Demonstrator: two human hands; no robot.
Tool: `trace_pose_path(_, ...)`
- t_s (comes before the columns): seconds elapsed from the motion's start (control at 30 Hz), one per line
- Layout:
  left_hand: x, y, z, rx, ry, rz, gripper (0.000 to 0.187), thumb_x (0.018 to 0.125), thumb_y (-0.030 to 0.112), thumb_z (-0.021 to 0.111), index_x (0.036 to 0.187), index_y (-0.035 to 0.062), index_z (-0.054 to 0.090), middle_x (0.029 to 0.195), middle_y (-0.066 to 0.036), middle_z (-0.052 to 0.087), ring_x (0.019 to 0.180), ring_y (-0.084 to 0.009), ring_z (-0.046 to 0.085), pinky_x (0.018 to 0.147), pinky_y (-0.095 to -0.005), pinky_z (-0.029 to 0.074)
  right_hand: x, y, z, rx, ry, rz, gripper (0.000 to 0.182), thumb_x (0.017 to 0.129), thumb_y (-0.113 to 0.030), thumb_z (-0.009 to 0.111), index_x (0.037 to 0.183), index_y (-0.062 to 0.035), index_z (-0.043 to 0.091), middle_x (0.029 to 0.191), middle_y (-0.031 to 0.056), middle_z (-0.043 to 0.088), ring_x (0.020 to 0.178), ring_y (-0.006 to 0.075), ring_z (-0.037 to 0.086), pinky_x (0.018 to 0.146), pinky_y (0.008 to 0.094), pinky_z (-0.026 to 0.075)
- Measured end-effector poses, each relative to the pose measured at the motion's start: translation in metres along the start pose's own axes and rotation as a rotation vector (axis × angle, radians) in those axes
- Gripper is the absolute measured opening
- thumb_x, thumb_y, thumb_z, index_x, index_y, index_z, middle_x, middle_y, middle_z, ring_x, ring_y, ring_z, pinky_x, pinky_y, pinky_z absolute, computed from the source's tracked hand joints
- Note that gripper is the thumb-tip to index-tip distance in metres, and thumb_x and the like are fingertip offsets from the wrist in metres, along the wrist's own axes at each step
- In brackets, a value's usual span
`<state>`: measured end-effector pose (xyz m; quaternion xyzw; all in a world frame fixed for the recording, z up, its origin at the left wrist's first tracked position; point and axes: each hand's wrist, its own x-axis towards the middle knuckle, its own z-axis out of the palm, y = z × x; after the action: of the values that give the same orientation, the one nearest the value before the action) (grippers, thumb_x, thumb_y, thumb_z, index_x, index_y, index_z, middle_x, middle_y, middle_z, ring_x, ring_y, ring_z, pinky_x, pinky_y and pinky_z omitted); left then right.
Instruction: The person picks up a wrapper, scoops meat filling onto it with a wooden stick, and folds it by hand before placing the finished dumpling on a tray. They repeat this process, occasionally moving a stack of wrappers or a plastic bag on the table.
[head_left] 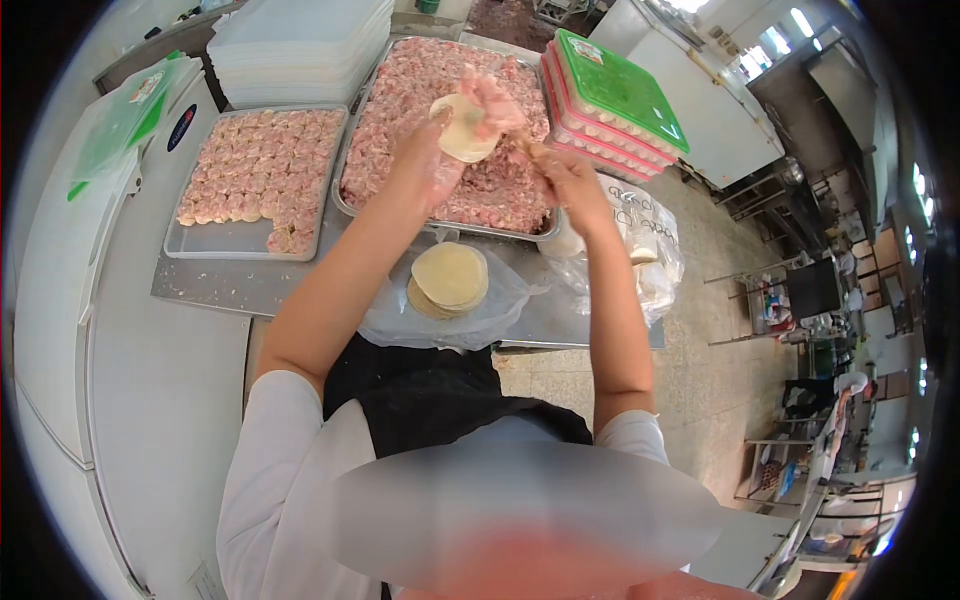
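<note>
My left hand (430, 160) holds a round, pale dough wrapper (462, 138) above a large metal tray (345, 205) of ground meat (400, 90). A pink lump of meat filling (490, 100) overlaps the wrapper's right side, blurred. My right hand (572, 182) is closed over the tray's right part, fingers bent toward the wrapper. Between its fingers is something thin and brownish, perhaps a tool's handle, too smeared to name. Below the tray, a stack of round wrappers (450, 275) lies on a clear plastic bag (510, 305) near the table's front edge.
At left, a shallow tray (205, 240) holds rows of filled dumplings. Behind it rise stacked white trays (300, 60). Pink trays with a green lid (625, 85) stand at back right. Bagged white packets (650, 235) lie at the right edge of the metal table (200, 285).
</note>
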<state>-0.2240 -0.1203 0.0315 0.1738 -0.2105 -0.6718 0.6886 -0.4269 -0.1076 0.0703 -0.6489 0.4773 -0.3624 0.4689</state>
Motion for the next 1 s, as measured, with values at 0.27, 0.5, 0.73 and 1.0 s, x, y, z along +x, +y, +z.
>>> trace_pose_path(0.27, -0.01, 0.017, -0.005, -0.3, 0.225, -0.037, 0.058, 0.1, 0.045, 0.025, 0.133, 0.0011, 0.041, 0.129, -0.02, 0.048, 0.121, -0.0357, 0.048, 0.103, -0.0527, 0.039, -0.027, -0.002, 0.005, -0.991, -0.03, -0.309, 0.027, 0.09, -0.022, 0.059, 0.11, -0.0057, 0.066, 0.096, 0.0149, 0.068, 0.083, 0.0312, 0.065, 0.072, 0.0388, 0.05)
trace_pose_path(0.5, -0.022, 0.028, 0.001, -0.263, 0.245, -0.076, 0.066, 0.096, 0.056, 0.028, 0.133, 0.0029, 0.042, 0.131, -0.018, 0.047, 0.119, -0.0374, 0.048, 0.1, -0.0584, 0.038, -0.03, -0.017, 0.023, -1.138, -0.01, -0.33, 0.026, 0.088, -0.019, 0.059, 0.111, -0.0081, 0.065, 0.095, 0.0176, 0.065, 0.083, 0.0355, 0.063, 0.071, 0.0446, 0.049)
trace_pose_path(0.73, -0.004, 0.035, -0.01, -0.224, 0.197, 0.022, 0.055, 0.095, 0.043, 0.047, 0.132, 0.0033, 0.04, 0.129, -0.02, 0.047, 0.122, -0.0365, 0.045, 0.1, -0.0561, 0.04, -0.027, -0.024, 0.042, -1.104, 0.009, -0.56, 0.028, 0.09, -0.017, 0.054, 0.115, -0.0063, 0.061, 0.087, 0.018, 0.064, 0.079, 0.036, 0.063, 0.068, 0.0439, 0.051)
trace_pose_path(1.0, -0.027, 0.066, -0.026, 0.892, -0.326, 0.275, 0.06, 0.079, 0.02, 0.072, 0.13, 0.0048, 0.045, 0.116, -0.015, 0.058, 0.105, -0.0288, 0.058, 0.094, -0.0413, 0.046, -0.05, -0.05, 0.01, -0.491, -0.101, -0.062, 0.029, 0.096, -0.025, 0.053, 0.109, -0.0012, 0.065, 0.074, 0.008, 0.057, 0.068, 0.0179, 0.055, 0.062, 0.0299, 0.045)
